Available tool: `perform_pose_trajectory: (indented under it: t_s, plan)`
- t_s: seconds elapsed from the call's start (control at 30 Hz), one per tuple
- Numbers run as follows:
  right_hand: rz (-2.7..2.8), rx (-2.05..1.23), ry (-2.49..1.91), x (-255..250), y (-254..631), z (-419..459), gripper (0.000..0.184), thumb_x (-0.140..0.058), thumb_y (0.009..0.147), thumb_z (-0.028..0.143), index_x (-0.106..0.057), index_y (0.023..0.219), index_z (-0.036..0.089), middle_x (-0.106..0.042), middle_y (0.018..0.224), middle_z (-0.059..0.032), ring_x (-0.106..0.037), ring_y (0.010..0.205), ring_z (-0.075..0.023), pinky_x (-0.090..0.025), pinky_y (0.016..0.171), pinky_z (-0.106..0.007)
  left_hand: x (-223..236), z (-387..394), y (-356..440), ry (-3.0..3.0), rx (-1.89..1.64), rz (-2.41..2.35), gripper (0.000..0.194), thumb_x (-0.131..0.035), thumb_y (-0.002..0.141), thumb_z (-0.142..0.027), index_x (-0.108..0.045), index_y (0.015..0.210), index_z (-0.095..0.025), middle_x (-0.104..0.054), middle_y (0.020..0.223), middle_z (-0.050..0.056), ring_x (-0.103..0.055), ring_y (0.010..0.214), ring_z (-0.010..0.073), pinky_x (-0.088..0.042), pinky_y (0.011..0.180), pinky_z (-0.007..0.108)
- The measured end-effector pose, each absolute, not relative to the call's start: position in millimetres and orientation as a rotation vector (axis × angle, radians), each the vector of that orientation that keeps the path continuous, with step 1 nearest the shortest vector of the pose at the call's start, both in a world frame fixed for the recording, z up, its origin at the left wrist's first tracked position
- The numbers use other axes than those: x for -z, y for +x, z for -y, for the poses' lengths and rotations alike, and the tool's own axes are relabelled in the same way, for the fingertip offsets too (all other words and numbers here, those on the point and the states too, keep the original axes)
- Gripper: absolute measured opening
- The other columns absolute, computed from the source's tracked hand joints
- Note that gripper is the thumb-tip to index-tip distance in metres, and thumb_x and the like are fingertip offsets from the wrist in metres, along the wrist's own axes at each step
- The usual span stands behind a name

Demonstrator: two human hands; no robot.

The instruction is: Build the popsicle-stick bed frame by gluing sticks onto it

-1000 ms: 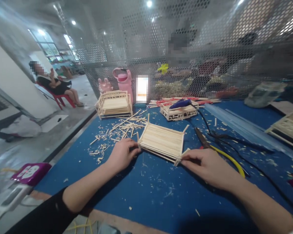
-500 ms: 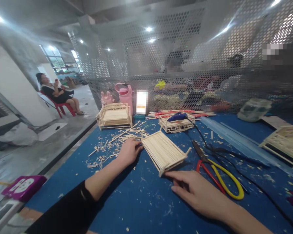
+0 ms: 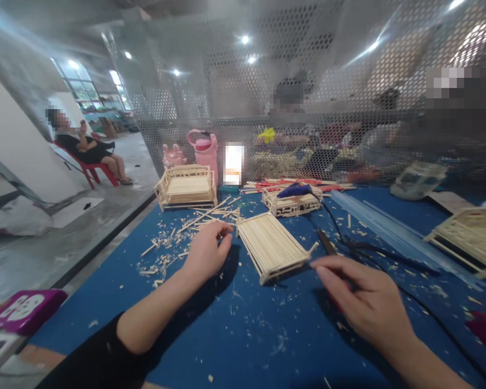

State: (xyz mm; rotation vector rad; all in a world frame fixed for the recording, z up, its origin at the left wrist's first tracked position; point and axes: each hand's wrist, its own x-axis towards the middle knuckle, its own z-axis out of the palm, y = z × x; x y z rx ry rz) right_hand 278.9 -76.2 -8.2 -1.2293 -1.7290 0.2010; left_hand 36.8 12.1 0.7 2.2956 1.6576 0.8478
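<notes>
A small model piece made of thin wooden sticks [image 3: 272,243], with a slatted flat top and short corner posts, rests on the blue table. My left hand [image 3: 207,249] hovers just left of it, fingers loosely bent and holding nothing. My right hand [image 3: 366,297] is off its right corner, thumb and forefinger stretched toward it, with no object visible in the fingers. Beneath that hand lies a pair of pliers [image 3: 327,243], its handles mostly hidden. A blue glue gun [image 3: 295,189] lies on another stick-built piece [image 3: 291,205] behind.
Loose sticks and offcuts [image 3: 204,219] scatter on the left. Behind them stand a stick-built bench [image 3: 188,186], a pink bottle [image 3: 204,148] and a lit screen [image 3: 234,163]. A black cable [image 3: 421,308] crosses the right side, near a glass jar [image 3: 417,181]. A seated person [image 3: 85,143] is beyond.
Both hands have come away from the stick piece. My right hand has moved right and now covers the pliers' handles; my left has lifted slightly back. The piece stays on the table.
</notes>
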Motion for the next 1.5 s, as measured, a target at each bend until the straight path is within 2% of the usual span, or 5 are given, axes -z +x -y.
perform_pose_trajectory:
  t_s: [0.13,0.3,0.97,1.3,1.5]
  plan:
    - [1.665,-0.456,-1.329,6.9,260.1,71.5,0.016,-0.053,0.079,0.028,-0.065,0.086,0.019,-0.064,0.061,-0.0008,-0.058,0.051,-0.0130,-0.047,0.046,-0.022,-0.7,17.5,49.1,2.237,-0.702,-1.383,0.002,-0.054,0.069,-0.016,-0.054,0.069,-0.018,-0.055,0.062,-0.002,-0.048,0.057,0.0129,-0.036,0.055,0.025]
    - [1.791,-0.789,-1.359,-3.0,247.7,66.0,0.019,-0.055,0.073,0.028,-0.063,0.087,0.017,-0.060,0.063,0.0005,-0.055,0.053,-0.0113,-0.047,0.049,-0.021,12.7,33.6,62.3,2.223,-0.687,-1.318,0.019,-0.065,0.070,-0.031,-0.051,0.066,-0.018,-0.053,0.063,-0.002,-0.046,0.058,0.0131,-0.033,0.053,0.025]
    - [2.032,-0.637,-1.403,-13.7,234.5,48.7,0.025,-0.050,0.082,0.036,-0.066,0.074,0.018,-0.057,0.054,0.0027,-0.050,0.051,-0.0125,-0.039,0.052,-0.023,19.6,34.9,69.5,2.383,-0.407,-1.425,0.024,-0.069,0.077,-0.040,-0.064,0.082,-0.016,-0.068,0.083,0.009,-0.062,0.080,0.0266,-0.044,0.067,0.033]
    - [1.849,-0.673,-1.406,-5.3,228.3,44.7,0.023,-0.054,0.075,0.036,-0.067,0.070,0.017,-0.056,0.053,0.0022,-0.048,0.050,-0.0119,-0.038,0.050,-0.022,18.3,30.4,64.7,2.468,-0.414,-1.392,0.016,-0.064,0.081,-0.032,-0.067,0.075,-0.018,-0.068,0.075,0.005,-0.063,0.075,0.0227,-0.044,0.065,0.031]
    - [1.909,-0.626,-1.387,1.8,229.4,46.2,0.022,-0.054,0.079,0.033,-0.066,0.068,0.018,-0.056,0.052,0.0031,-0.047,0.050,-0.0108,-0.035,0.051,-0.022,12.0,27.1,54.2,2.367,-0.611,-1.310,0.026,-0.076,0.070,-0.039,-0.064,0.076,-0.016,-0.064,0.080,0.005,-0.059,0.076,0.0209,-0.044,0.063,0.029]
